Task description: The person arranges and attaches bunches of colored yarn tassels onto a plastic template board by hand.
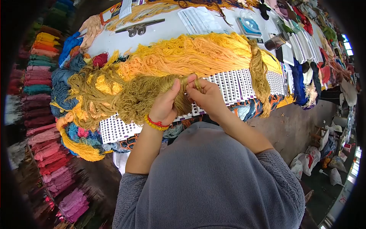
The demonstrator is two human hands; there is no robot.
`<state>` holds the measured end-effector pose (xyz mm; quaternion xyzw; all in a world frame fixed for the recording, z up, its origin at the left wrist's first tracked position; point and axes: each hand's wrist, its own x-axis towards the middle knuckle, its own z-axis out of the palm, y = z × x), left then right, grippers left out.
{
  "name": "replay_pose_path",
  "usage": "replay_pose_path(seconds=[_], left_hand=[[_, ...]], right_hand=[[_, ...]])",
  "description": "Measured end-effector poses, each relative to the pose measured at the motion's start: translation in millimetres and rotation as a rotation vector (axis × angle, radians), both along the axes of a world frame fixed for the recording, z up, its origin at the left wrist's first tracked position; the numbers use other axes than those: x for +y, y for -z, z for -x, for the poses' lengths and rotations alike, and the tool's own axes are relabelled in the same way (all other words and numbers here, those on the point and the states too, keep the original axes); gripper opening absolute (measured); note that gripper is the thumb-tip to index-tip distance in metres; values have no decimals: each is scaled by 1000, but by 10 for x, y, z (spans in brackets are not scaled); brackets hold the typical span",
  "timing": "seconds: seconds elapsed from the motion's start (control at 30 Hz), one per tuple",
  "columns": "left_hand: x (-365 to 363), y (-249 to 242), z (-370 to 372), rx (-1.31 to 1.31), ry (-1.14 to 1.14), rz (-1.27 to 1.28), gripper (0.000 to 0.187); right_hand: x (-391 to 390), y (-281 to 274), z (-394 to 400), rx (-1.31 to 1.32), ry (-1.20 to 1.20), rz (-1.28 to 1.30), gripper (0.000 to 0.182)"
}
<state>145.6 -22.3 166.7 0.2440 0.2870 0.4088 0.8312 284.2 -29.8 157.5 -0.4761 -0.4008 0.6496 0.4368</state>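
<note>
Plainly, the olive-gold skein of fine thread (143, 95) lay partly over white, black-dotted card strips (120, 128), its right end gripped by the left hand (166, 101) while the right hand (207, 97) pinched strands there; beyond it, yellow-and-peach yarn (183, 53) spread across the white tabletop (110, 42).

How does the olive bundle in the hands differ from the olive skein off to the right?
Contact: the olive bundle is held in the left hand and right hand; the olive skein lies untouched.
Shape: the bundle spreads out wide and frizzy; the skein is a narrower strip.
Direction: the bundle runs mostly sideways; the skein runs from far to near.
Both are olive-brown yarn.
</note>
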Motion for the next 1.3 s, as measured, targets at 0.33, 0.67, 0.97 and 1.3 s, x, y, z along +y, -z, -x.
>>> replay_pose_path(seconds=[0.33, 0.67, 0.97, 1.3], left_hand=[[6, 18, 45, 3, 12, 5, 48], [10, 30, 75, -8, -63, 39, 41], [-23, 20, 47, 126, -157, -72, 35], [-30, -23, 9, 166, -230, -62, 26]], right_hand=[[-47, 62, -61, -113, -98, -90, 10], [-63, -11, -173, -102, -119, -28, 14], [-83, 8, -152, -63, -32, -101, 10], [-65, 34, -147, 224, 10, 93, 10]])
